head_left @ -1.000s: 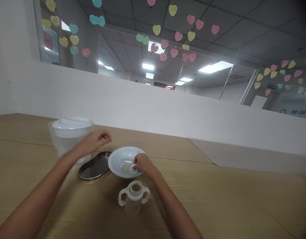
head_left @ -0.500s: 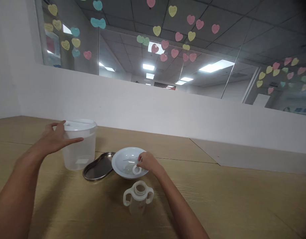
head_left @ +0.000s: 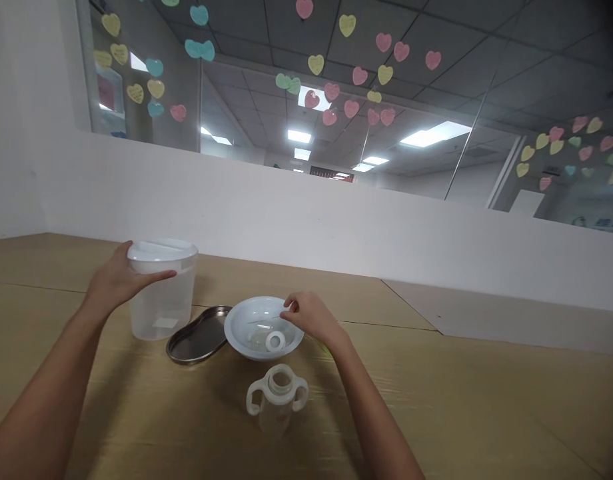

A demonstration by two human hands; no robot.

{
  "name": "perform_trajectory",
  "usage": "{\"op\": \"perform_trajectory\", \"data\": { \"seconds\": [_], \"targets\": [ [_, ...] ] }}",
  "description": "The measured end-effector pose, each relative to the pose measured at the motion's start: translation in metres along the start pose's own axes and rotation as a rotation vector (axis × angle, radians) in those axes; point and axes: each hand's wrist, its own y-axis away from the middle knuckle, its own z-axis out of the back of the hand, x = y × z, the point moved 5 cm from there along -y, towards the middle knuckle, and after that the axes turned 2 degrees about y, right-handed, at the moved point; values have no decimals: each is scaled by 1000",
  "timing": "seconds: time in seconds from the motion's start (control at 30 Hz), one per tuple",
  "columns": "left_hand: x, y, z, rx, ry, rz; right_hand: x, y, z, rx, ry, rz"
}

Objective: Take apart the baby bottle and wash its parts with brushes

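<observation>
My left hand (head_left: 117,277) is wrapped around the left side of a translucent plastic bucket (head_left: 161,293) with a lid, its thumb stretched across the front and its fingertips at the rim. My right hand (head_left: 314,317) hovers over the right rim of a white bowl (head_left: 241,340), fingers loosely bent and a little apart, nothing seen between them. In the bowl lies a white ring (head_left: 275,341), along with clear items too faint to name. Nearer to me stands an uncapped two-handled baby bottle (head_left: 276,400).
Between bucket and bowl lies a kidney-shaped metal tray (head_left: 199,337). All of it stands on a wood-coloured table (head_left: 461,400). A white wall (head_left: 296,220) runs along the back, below glass with heart-shaped notes. Something yellow-green (head_left: 324,348) shows partly behind my right wrist.
My right hand has let go of the white ring in the bowl and risen up and to the right. My left hand has moved right, closing around the bucket.
</observation>
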Motion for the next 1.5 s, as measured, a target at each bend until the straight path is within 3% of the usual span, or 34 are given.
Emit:
{"op": "perform_trajectory", "data": {
  "seconds": [0.1, 0.17, 0.27, 0.43, 0.57, 0.77, 0.93, 1.1, 1.5],
  "targets": [
    [-22, 5, 11, -112, -86, 150, -3, 3, 11, -53, -67, 5],
    [-44, 8, 16, -68, -82, 135, -6, 5, 18, -86, -117, 1],
    [-75, 9, 23, 15, -71, 59, -10, 7, 26, -123, -169, -14],
    [-113, 11, 33, -91, -75, -135, -16, 10, 35, -167, -211, -22],
    [-134, 15, 25, -127, -113, -396, -19, 11, 39, -182, -222, -44],
    [-156, 23, 6, -170, -129, -651, -18, 14, 45, -198, -208, -53],
    [-170, 29, -11, -131, -140, -750, -18, 15, 47, -206, -216, -69],
    [-183, 37, -16, -128, -159, -856, -20, 14, 47, -226, -230, -64],
    [-190, 42, -19, -91, -166, -917, -18, 15, 48, -227, -235, -68]
  ]
}}
